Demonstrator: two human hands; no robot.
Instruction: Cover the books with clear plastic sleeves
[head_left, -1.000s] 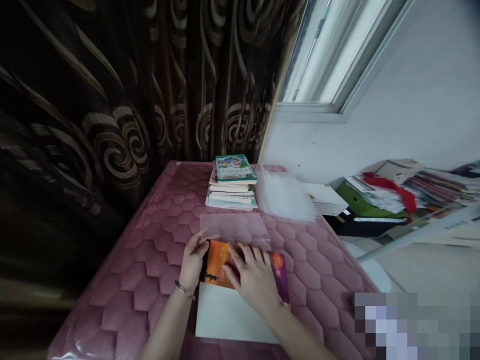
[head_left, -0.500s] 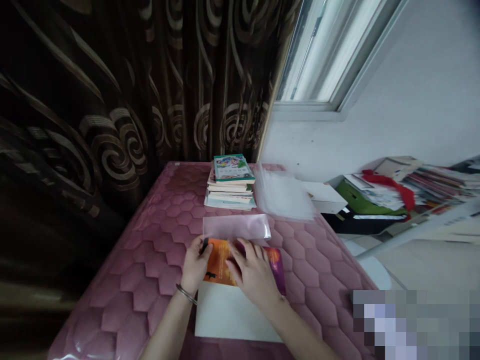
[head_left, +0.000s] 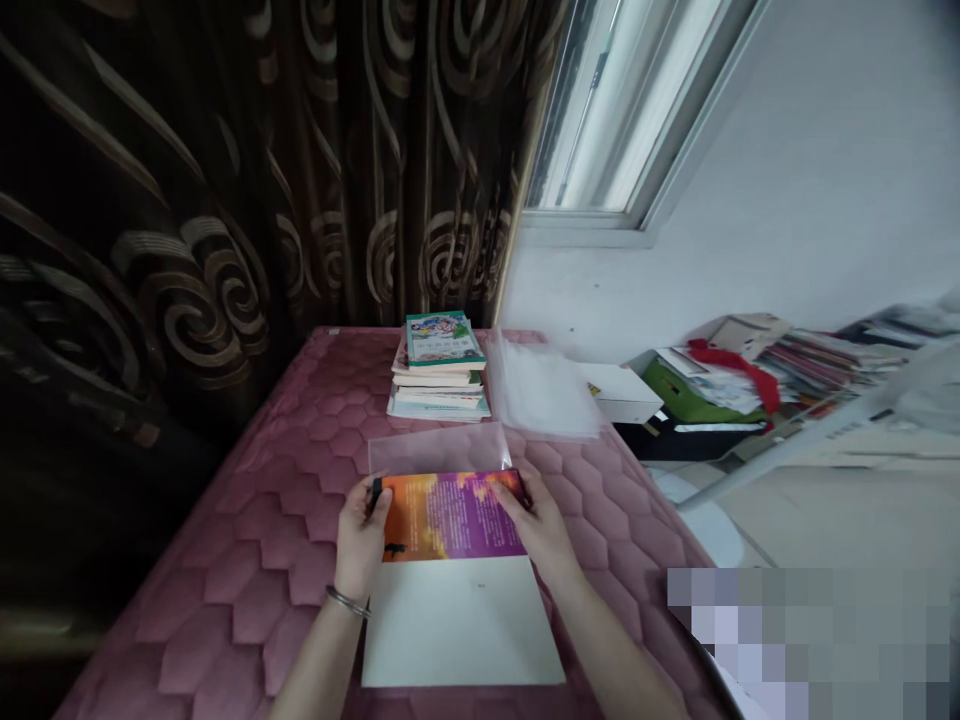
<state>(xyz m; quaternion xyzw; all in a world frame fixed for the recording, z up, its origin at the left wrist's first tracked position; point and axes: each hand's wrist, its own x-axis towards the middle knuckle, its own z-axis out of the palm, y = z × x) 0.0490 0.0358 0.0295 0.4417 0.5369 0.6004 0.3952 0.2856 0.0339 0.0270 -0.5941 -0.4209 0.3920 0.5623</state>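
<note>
The left hand [head_left: 361, 530] pinches the left end of a glossy orange-and-purple printed panel [head_left: 450, 515], its thumb on top. The right hand [head_left: 544, 525] has its thumb laid over the purple end near the far corner, so each grip is closed on the panel; the fingers underneath are mostly hidden.

The panel lies between the hands, directly beyond a blank cream-white paper page [head_left: 457, 625], all on the pink quilted mattress [head_left: 277, 590]. A clear, thin plastic film [head_left: 439, 448] sticks out past the panel's far edge; whether the panel sits inside it or only on top cannot be told. Beyond stand a stack of paperback books [head_left: 439, 390] and, just to its right, a loose pile of translucent plastic sheets [head_left: 544, 390].

The step in hand seems to be squaring the panel with the film. To do it well, move both thumbs evenly, so that neither end runs ahead and the paper does not buckle. Hold the corners lightly, since a hard pinch could crease the printed card. The soft quilting gives poor backing, so smoothing would go best from the middle outward.
</note>
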